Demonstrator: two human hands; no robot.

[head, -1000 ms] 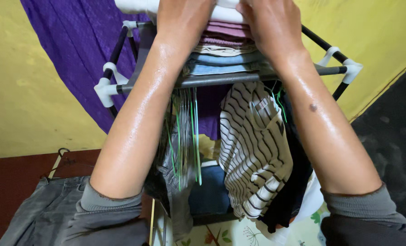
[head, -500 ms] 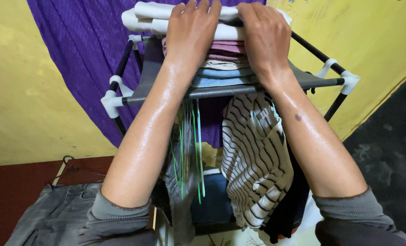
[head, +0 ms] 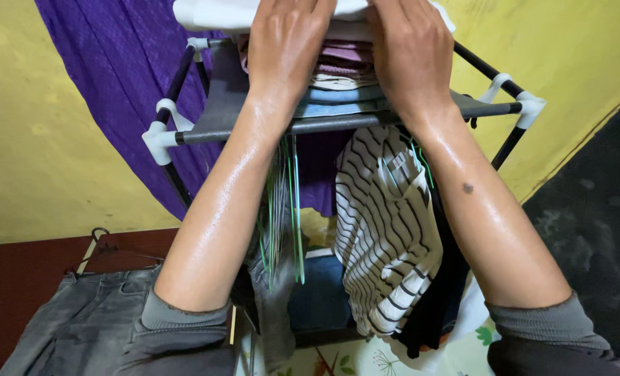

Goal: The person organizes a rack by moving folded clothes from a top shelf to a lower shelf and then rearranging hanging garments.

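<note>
Since a moment ago we are lowering the white cloth (head: 212,12) onto the stack (head: 341,73) | left hand (head: 289,42) and right hand (head: 411,52) are lying spread, pressing it flat.

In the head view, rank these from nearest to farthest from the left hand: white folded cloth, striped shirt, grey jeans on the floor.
1. White folded cloth: on top of the stack, directly under the left hand.
2. Striped shirt: hanging below the shelf, to the hand's lower right.
3. Grey jeans: bottom left, on the floor.
</note>
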